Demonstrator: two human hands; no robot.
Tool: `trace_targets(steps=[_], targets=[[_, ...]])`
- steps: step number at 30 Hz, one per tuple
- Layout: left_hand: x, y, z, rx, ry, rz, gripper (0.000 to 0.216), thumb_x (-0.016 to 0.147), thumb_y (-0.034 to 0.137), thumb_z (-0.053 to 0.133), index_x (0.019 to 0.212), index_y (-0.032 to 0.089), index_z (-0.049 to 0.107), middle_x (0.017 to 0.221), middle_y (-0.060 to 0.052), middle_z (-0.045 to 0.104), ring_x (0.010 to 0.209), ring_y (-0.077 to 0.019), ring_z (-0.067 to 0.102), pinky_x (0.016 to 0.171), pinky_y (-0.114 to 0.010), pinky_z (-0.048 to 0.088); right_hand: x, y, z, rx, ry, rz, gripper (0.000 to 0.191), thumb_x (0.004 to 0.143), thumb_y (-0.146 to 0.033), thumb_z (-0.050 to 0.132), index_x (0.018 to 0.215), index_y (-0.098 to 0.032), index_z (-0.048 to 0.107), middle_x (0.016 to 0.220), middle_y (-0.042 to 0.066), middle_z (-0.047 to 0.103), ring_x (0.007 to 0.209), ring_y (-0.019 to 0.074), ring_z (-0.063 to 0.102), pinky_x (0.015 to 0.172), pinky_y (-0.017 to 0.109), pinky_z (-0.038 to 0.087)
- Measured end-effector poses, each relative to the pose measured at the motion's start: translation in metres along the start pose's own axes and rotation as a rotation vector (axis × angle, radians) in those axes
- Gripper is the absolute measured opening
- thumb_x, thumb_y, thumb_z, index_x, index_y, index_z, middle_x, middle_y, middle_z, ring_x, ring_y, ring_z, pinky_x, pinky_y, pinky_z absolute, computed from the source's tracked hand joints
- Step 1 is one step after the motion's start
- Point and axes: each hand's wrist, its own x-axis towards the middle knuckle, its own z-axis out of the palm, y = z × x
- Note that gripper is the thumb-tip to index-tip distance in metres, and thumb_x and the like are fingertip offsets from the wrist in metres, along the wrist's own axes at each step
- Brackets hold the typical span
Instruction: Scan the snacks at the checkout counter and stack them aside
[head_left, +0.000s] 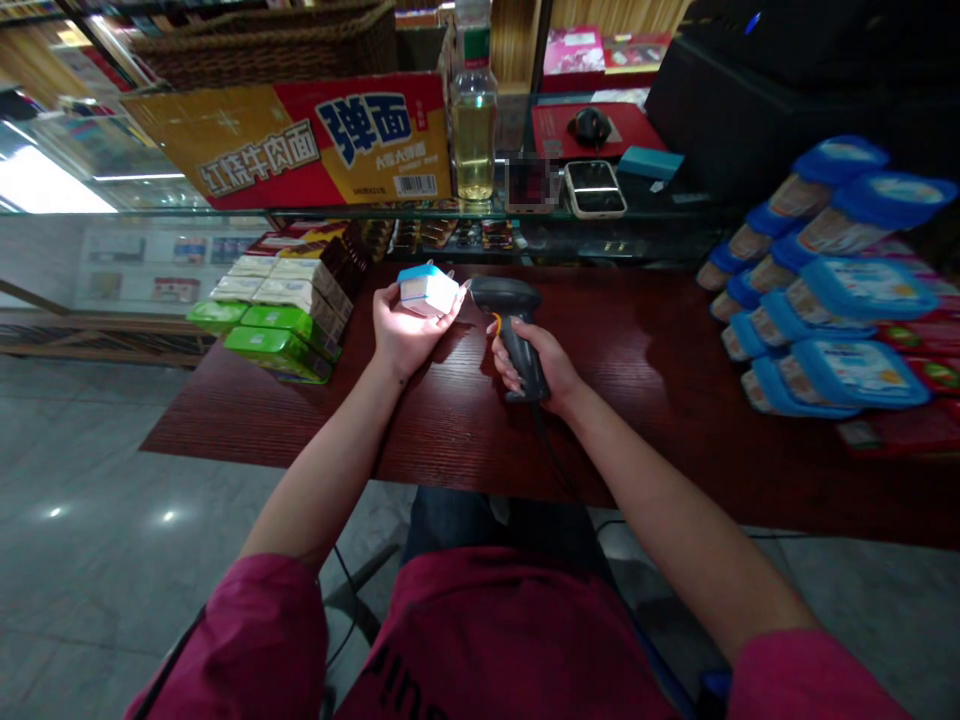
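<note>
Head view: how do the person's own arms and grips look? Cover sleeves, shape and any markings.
The sleeves are short, loose and magenta; a thin dark cord crosses the left one. Below them, the left arm and right arm are bare. The left grip and right grip are ungloved, fingered hands. A small dark spot marks the left wrist.

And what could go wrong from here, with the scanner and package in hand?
Bright light washes out part of the blue-and-white package in the left hand, so a barcode there might read poorly.

The cord trails from the handheld barcode scanner in the right hand toward the table's front edge and could snag.

The blue-lidded tubs are stacked in tiers; a knock might topple some.
</note>
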Motion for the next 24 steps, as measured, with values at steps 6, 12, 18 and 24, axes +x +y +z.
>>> trace_targets(steps=[6, 12, 18, 24], targets=[[0.001, -0.006, -0.005, 0.048, 0.087, 0.069, 0.045, 0.094, 0.064, 0.048, 0.112, 0.026, 0.065, 0.128, -0.008, 0.077, 0.131, -0.0276, 0.07, 0.112, -0.045, 0.058, -0.001, -0.003, -0.002, -0.007, -0.005, -0.015, 0.039, 0.086, -0.053, 0.075, 0.1, -0.02, 0.06, 0.067, -0.005, 0.056, 0.045, 0.0094, 0.044, 0.034, 0.02, 0.035], [-0.001, -0.001, -0.025, 0.713, 0.426, 0.453, 0.04, 0.089, 0.051, 0.076, 0.116, 0.026, 0.062, 0.128, -0.007, 0.07, 0.133, -0.0262, 0.063, 0.114, -0.04, 0.053, 0.003, -0.005, -0.008, 0.018, 0.027, -0.033, 0.039, 0.087, -0.05, 0.075, 0.104, -0.019, 0.06, 0.065, -0.006, 0.055, 0.045, 0.0094, 0.044, 0.035, 0.02, 0.034], [-0.015, 0.011, -0.04, 1.184, 0.372, 0.526, 0.025, 0.086, 0.025, 0.078, 0.108, 0.023, 0.068, 0.133, -0.012, 0.071, 0.133, -0.0316, 0.063, 0.12, -0.05, 0.047, 0.004, -0.001, -0.008, 0.032, 0.02, -0.013, 0.039, 0.086, -0.048, 0.077, 0.105, -0.019, 0.061, 0.066, -0.005, 0.056, 0.045, 0.0094, 0.044, 0.035, 0.02, 0.034], [-0.047, 0.015, -0.031, 1.489, 0.276, 0.534, 0.028, 0.096, 0.022, 0.065, 0.121, 0.025, 0.077, 0.139, -0.013, 0.073, 0.148, -0.0361, 0.056, 0.124, -0.056, 0.043, 0.001, 0.002, -0.006, 0.03, 0.028, -0.01, 0.04, 0.082, -0.049, 0.08, 0.103, -0.018, 0.063, 0.066, -0.005, 0.057, 0.045, 0.0091, 0.044, 0.035, 0.02, 0.036]])
